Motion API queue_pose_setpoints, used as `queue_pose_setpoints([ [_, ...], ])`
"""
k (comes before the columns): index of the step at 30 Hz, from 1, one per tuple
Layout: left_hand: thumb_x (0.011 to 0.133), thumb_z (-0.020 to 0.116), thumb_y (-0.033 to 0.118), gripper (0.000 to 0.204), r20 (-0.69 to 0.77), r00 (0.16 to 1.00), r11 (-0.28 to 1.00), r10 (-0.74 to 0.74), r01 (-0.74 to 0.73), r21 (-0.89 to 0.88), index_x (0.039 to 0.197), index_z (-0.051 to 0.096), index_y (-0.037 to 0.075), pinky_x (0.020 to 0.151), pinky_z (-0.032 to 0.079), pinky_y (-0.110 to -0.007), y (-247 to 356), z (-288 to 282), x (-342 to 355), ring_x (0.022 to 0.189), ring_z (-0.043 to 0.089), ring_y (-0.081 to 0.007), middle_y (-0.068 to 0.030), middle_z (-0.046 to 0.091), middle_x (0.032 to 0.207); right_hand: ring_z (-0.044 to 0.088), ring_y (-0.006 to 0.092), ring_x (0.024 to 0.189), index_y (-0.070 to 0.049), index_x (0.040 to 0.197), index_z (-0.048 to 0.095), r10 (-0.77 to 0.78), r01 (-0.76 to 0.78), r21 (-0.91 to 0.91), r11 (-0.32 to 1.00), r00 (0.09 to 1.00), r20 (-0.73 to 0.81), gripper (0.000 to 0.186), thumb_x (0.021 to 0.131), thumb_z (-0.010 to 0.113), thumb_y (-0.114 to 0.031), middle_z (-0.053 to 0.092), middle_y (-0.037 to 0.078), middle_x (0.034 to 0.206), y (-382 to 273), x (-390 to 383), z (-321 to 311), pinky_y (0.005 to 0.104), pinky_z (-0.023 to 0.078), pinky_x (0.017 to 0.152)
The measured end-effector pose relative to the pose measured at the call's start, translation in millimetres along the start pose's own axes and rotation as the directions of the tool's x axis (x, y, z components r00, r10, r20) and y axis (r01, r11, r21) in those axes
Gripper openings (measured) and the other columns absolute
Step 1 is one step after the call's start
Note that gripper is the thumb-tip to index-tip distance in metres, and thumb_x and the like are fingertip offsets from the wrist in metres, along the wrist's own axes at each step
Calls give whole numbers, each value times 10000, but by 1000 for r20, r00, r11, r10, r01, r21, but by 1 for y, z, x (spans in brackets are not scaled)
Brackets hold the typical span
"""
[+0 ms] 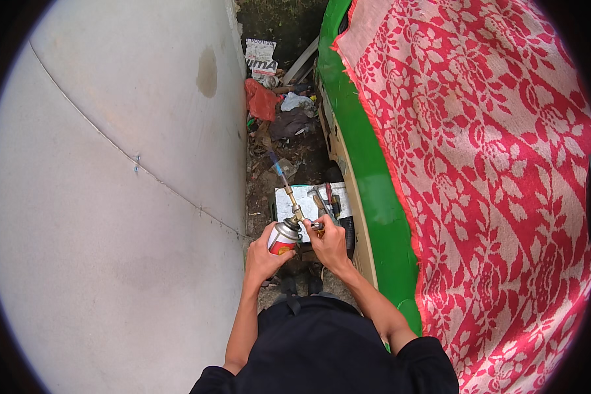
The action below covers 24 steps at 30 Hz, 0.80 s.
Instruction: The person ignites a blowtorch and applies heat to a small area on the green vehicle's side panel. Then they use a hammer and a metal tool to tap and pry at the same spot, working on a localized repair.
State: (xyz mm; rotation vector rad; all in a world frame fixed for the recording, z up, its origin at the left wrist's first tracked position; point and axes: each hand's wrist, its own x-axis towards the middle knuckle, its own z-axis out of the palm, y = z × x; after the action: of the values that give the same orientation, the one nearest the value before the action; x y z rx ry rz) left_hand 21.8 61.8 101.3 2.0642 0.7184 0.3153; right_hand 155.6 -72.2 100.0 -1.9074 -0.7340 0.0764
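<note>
My left hand (pixel 262 257) is wrapped round a gas canister (pixel 284 238), silver on top with a red and yellow label below. A brass blow torch (pixel 292 199) is fitted on its top, tilted up and away to the left. From the nozzle comes a blue flame (pixel 278 165). My right hand (pixel 329 245) is closed at the torch's valve end, thumb and fingers against the fitting. Its fingers partly hide what they grip there.
Below the torch, a white board (pixel 284 210) bears several hand tools (pixel 322 201). A pale wall (pixel 144 230) rises close on the left. To the right runs a green-painted body (pixel 381 210), partly under a red floral cloth (pixel 492 197). Litter (pixel 261 100) covers the ground ahead.
</note>
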Motion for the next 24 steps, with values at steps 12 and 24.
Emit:
queue_pose_setpoints([
  [12,660,870,298,767,12,1000,1000,2,-2,-8,1340,572,107,833,563,-468,-1,0,1,981,709,-411,-219,732,1035,595,213,461,28,830,579,20,-20,-11,1000,1000,11,363,955,729,-279,596,167,551,2,1,-1,366,433,462],
  [24,655,868,288,757,15,1000,1000,9,-9,-13,1327,575,98,840,561,-468,6,-2,2,983,708,-410,-219,730,1039,622,232,472,36,819,585,28,-28,-26,999,1000,8,372,955,725,-282,606,175,557,4,3,-2,370,446,469],
])
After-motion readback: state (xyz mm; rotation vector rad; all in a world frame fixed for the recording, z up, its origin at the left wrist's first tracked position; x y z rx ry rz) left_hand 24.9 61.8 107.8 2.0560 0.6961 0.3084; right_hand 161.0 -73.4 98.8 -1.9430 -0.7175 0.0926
